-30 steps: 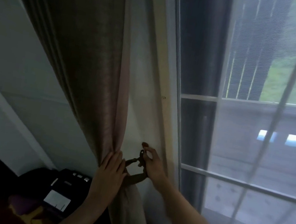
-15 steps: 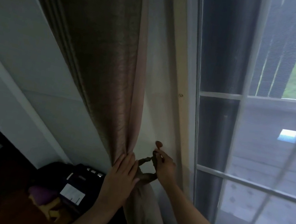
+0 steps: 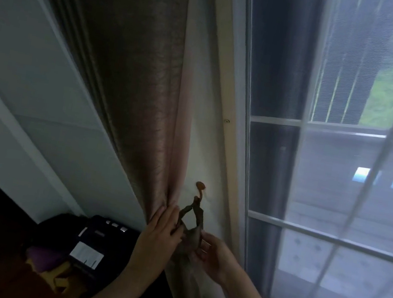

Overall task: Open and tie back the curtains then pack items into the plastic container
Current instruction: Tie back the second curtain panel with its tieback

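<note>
Brown fabric: the heavy brown pleated curtain [image 3: 134, 82] is drawn to the left of the window and pinched into a narrow waist beside the wall.
Tieback: a dark brown fabric tieback band [image 3: 193, 221] now hangs by its loop from the small brown metal wall hook [image 3: 200, 186]; half a second ago the right hand was up at the hook, so the loop appears to have just been seated.
Left hand: the left hand [image 3: 160, 233] stays wrapped around the gathered curtain at the waist, fingers closed on the folds and touching the band's left strand.
Right hand: the right hand [image 3: 211, 254] has dropped below the hook and now pinches the band's lower end between thumb and fingers.
Meaning: judging by this, the curtain is hooked and only needs the band smoothed before release.
Container: no plastic container is in view; packing looks not yet begun.
Nearby: a dark bag with a white label [image 3: 87, 255] sits low left.
</note>
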Action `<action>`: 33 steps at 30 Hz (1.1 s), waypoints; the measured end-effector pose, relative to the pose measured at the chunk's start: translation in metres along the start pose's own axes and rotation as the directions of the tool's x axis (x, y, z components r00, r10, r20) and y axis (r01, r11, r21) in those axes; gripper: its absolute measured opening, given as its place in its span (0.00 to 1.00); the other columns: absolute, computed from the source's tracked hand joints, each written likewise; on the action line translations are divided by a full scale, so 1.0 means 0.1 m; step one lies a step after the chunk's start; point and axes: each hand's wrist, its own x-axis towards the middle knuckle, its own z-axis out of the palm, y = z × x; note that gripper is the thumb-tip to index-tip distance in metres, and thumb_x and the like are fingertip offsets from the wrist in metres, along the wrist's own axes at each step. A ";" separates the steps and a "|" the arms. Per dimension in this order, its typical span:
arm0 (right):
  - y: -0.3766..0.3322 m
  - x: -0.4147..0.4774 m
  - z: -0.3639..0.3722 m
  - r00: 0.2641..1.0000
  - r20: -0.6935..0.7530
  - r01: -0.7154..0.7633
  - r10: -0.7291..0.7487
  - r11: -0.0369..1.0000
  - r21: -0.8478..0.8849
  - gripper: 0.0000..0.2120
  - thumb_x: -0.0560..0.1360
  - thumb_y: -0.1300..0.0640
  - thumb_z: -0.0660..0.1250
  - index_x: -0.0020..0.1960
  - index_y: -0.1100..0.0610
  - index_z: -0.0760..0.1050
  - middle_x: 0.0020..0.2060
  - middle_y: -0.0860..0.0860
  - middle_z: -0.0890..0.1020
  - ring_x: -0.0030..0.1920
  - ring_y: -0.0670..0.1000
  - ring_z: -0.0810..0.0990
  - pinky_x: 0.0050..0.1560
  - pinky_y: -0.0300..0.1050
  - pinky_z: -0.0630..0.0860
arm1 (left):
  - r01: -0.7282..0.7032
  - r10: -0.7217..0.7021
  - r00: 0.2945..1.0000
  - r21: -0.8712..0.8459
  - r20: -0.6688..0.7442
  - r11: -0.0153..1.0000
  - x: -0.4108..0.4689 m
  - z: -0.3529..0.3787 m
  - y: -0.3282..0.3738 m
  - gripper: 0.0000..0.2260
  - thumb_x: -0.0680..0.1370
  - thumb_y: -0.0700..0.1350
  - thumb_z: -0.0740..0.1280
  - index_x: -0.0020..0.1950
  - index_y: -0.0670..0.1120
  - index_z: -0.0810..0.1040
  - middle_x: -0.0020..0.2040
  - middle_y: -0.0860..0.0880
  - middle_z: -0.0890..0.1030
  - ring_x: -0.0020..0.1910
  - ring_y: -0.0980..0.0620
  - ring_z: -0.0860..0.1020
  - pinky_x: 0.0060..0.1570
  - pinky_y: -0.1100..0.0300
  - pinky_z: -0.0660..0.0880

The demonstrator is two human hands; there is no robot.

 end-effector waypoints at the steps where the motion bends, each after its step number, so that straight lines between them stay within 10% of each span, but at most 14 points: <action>1: 0.00 -0.03 -0.04 1.000 0.021 0.009 -0.010 0.999 0.047 0.11 0.74 0.59 0.66 0.56 0.62 0.77 0.50 0.60 0.82 0.52 0.58 0.79 0.53 0.49 0.75 | -0.023 0.022 1.000 -0.029 -0.018 0.999 -0.01 -0.01 0.05 0.18 0.66 0.48 0.77 0.54 0.48 0.81 0.66 0.41 0.76 0.70 0.43 0.70 0.72 0.49 0.54; 5: -0.18 0.04 -0.05 0.989 0.011 0.145 -0.147 0.981 0.128 0.06 0.76 0.58 0.64 0.52 0.59 0.74 0.35 0.55 0.79 0.35 0.51 0.78 0.40 0.44 0.75 | -0.180 0.141 0.961 -0.153 -0.239 0.972 -0.05 -0.03 0.26 0.11 0.69 0.42 0.75 0.50 0.48 0.81 0.63 0.44 0.79 0.68 0.46 0.72 0.72 0.51 0.61; 9: -0.32 0.09 -0.19 0.911 -0.192 0.326 -0.364 0.924 -0.202 0.06 0.77 0.61 0.64 0.50 0.59 0.79 0.36 0.56 0.82 0.38 0.55 0.81 0.36 0.47 0.77 | -0.297 0.150 0.869 -0.254 -0.471 0.921 -0.14 -0.05 0.36 0.05 0.74 0.40 0.70 0.49 0.46 0.82 0.55 0.46 0.82 0.59 0.46 0.76 0.62 0.51 0.71; 13: -0.28 -0.19 -0.40 0.714 -0.164 0.258 -0.681 0.473 -0.843 0.09 0.74 0.59 0.67 0.53 0.53 0.77 0.46 0.51 0.82 0.45 0.49 0.82 0.42 0.39 0.78 | -0.245 0.063 0.875 -0.326 -0.481 0.913 -0.20 0.05 0.29 0.07 0.74 0.39 0.70 0.51 0.47 0.81 0.48 0.48 0.80 0.49 0.47 0.76 0.53 0.56 0.71; 17: -0.16 -0.49 -0.46 0.527 0.220 0.317 -0.821 -0.050 -0.947 0.08 0.76 0.59 0.66 0.54 0.51 0.77 0.49 0.44 0.76 0.47 0.43 0.78 0.45 0.38 0.76 | -0.148 -0.018 0.906 -0.358 -0.422 0.922 -0.08 0.18 0.34 0.09 0.74 0.43 0.64 0.54 0.50 0.77 0.48 0.49 0.79 0.49 0.48 0.74 0.51 0.56 0.69; 24: -0.36 -0.64 -0.39 0.647 0.514 0.072 -0.564 -0.625 -0.777 0.11 0.74 0.55 0.67 0.55 0.49 0.69 0.55 0.48 0.71 0.53 0.52 0.72 0.38 0.48 0.77 | -0.041 -0.080 0.967 -0.455 -0.244 0.890 0.20 0.17 0.47 0.06 0.71 0.48 0.68 0.47 0.51 0.79 0.44 0.51 0.79 0.45 0.48 0.76 0.45 0.58 0.66; 29: -0.48 -0.66 -0.21 0.642 0.537 0.021 -0.548 -0.687 -0.726 0.10 0.74 0.56 0.64 0.54 0.49 0.69 0.51 0.48 0.72 0.51 0.53 0.72 0.38 0.46 0.74 | 0.009 -0.144 0.948 -0.430 -0.283 0.903 0.28 0.04 0.54 0.03 0.71 0.45 0.73 0.41 0.51 0.79 0.40 0.51 0.78 0.40 0.49 0.75 0.37 0.59 0.65; 33: -0.39 -0.72 -0.13 0.566 0.465 0.160 -0.681 -0.463 -0.872 0.03 0.78 0.52 0.62 0.51 0.49 0.71 0.49 0.45 0.73 0.50 0.50 0.75 0.42 0.48 0.77 | 0.039 -0.207 0.939 -0.516 -0.273 0.856 0.20 0.07 0.53 0.06 0.76 0.48 0.63 0.43 0.51 0.78 0.42 0.52 0.78 0.40 0.50 0.75 0.40 0.61 0.62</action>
